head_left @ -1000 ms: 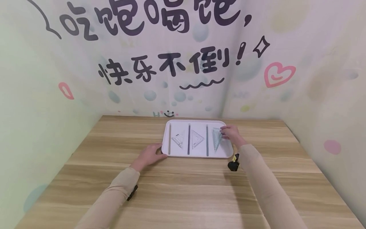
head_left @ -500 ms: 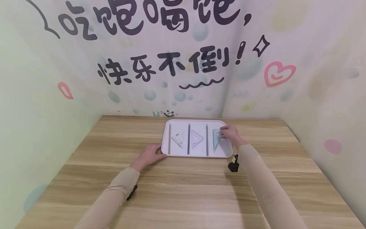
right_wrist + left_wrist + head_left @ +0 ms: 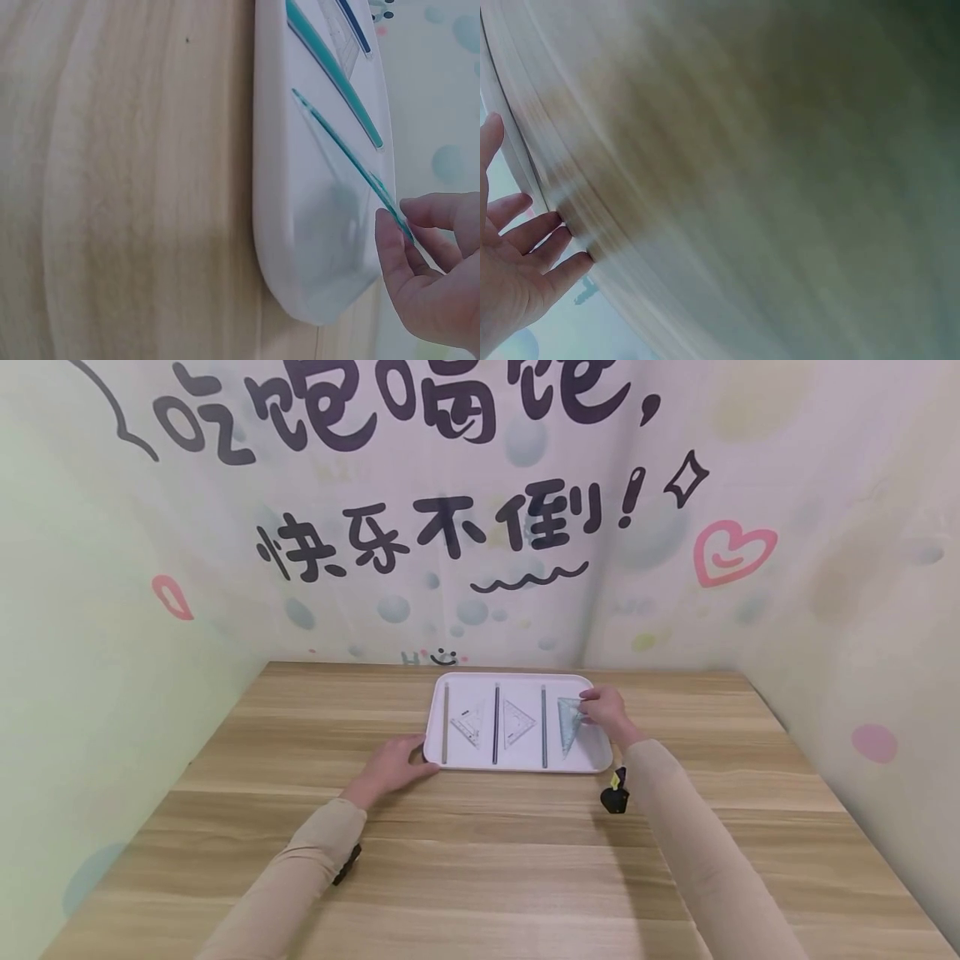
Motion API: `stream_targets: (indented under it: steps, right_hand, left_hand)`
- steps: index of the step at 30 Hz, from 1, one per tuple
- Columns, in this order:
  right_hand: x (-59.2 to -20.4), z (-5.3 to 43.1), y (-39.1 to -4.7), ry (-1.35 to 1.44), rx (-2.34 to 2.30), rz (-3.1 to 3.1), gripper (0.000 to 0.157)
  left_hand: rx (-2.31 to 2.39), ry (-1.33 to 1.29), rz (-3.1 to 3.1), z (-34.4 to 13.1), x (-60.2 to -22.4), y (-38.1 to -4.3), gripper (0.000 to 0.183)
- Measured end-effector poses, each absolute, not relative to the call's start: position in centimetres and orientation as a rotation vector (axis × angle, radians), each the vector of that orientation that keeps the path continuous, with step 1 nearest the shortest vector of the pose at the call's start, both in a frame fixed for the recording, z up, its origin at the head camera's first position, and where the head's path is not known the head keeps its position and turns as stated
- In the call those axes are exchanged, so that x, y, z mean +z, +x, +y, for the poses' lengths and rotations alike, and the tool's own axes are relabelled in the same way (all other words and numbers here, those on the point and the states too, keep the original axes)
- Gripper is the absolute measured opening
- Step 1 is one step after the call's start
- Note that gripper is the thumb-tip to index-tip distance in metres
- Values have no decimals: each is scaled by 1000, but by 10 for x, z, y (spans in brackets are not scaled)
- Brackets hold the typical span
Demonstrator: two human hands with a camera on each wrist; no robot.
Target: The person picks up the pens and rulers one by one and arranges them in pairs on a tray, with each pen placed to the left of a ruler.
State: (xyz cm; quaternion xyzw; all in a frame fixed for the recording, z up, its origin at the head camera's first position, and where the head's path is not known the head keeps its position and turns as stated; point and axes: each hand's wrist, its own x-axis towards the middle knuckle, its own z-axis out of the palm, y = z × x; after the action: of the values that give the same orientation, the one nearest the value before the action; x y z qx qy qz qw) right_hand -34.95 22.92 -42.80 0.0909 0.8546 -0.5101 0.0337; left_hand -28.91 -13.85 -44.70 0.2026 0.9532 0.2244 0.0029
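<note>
A white tray [image 3: 517, 765] lies near the back of the table. My right hand [image 3: 606, 712] pinches a green-tinted clear set square [image 3: 567, 720] by its right side, between thumb and fingers. In the right wrist view the set square [image 3: 341, 146] is seen edge-on, tilted over the tray, its shadow on the tray floor. My left hand [image 3: 393, 764] rests at the tray's left edge, thumb by the front corner. Its fingers are loosely extended in the left wrist view. Two colourless set squares [image 3: 468, 724] and three upright strips, brown [image 3: 446, 724], dark [image 3: 496, 724] and teal [image 3: 544, 727], alternate across the tray.
The wood-grain table [image 3: 480, 860] runs back to a wall hanging [image 3: 450, 610] with large lettering. A black device [image 3: 615, 795] hangs under my right wrist, another [image 3: 347, 865] at my left. Side walls stand left and right.
The set square in my right hand has tilted and shifted slightly within the tray since one second ago. My left hand stays where it was.
</note>
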Motion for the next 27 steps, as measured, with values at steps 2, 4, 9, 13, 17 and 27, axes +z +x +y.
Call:
stream_targets:
  steps: [2, 4, 9, 13, 17, 27]
  right_hand:
    - [-427, 228, -347, 288, -1581, 2635, 34]
    - [-424, 226, -343, 305, -1573, 2638, 36]
    - [-423, 226, -338, 250, -1548, 2687, 36]
    - [-424, 228, -339, 239, -1562, 2684, 36]
    - [-424, 230, -340, 261, -1538, 2658, 37]
    - [-418, 232, -336, 260, -1534, 2630, 38]
  left_hand:
    - [698, 625, 2986, -138, -447, -289, 63]
    - [696, 634, 2990, -138, -447, -289, 63]
    - [707, 630, 2988, -138, -446, -288, 63]
    - [708, 629, 2986, -137, -446, -288, 63]
    - [712, 632, 2983, -137, -446, -287, 63]
    - [729, 666, 3006, -139, -448, -290, 56]
